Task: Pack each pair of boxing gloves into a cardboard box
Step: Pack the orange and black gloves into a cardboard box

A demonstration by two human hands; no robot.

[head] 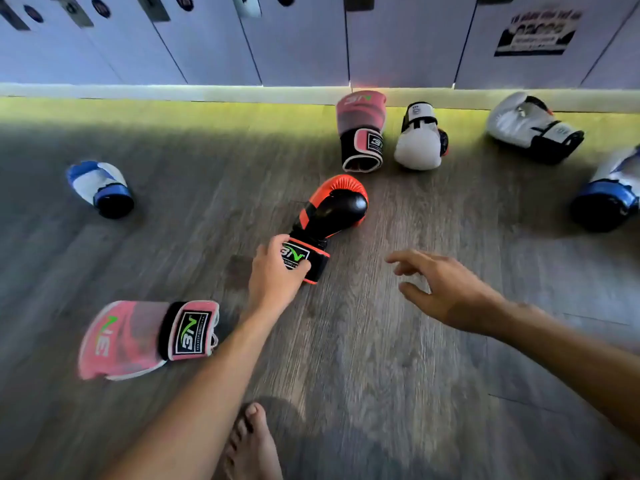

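Where it all lies: wood floor (381,358).
Pink glove (138,337): flat, low on the left.
Orange and black glove (332,216): middle of the floor.
Left hand (277,271): grips that glove's cuff.
Right hand (450,292): fingers spread, holding nothing.

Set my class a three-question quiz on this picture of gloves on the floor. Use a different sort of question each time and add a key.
1. True or false: the right hand is gripping a glove.
2. Which glove does the left hand hold by its cuff? A. a pink one. B. the orange-and-black glove. C. a blue-and-white one.
3. Fill the gap: the far pink glove, by the lockers, lies next to a ____ glove.
Key: 1. False: its fingers are spread and hold nothing. 2. B. 3. White: the white glove lies just to its right.
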